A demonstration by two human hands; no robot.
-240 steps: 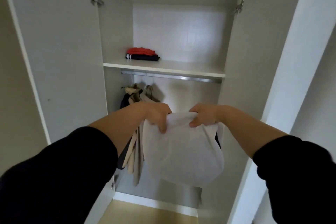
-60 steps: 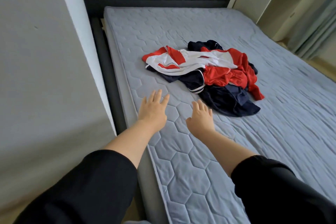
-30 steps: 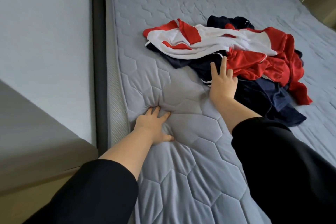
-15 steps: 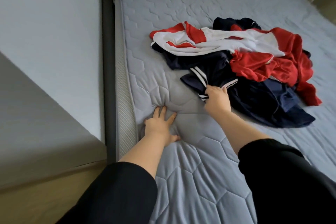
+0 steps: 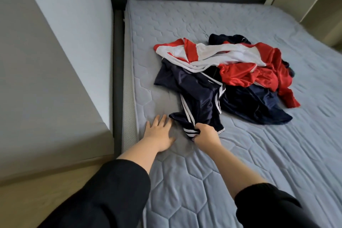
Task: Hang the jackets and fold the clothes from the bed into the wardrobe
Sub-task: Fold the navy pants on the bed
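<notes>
Navy, glossy fabric with white side stripes is bunched in our right hand [image 5: 204, 134]: the shorts [image 5: 198, 96], their long axis running toward one o'clock. Our left hand [image 5: 159, 132] presses flat, fingers spread, on the quilted grey mattress [image 5: 185, 181]. Beyond lies the red-white-navy pile [image 5: 240, 68]. We read no lettering.
</notes>
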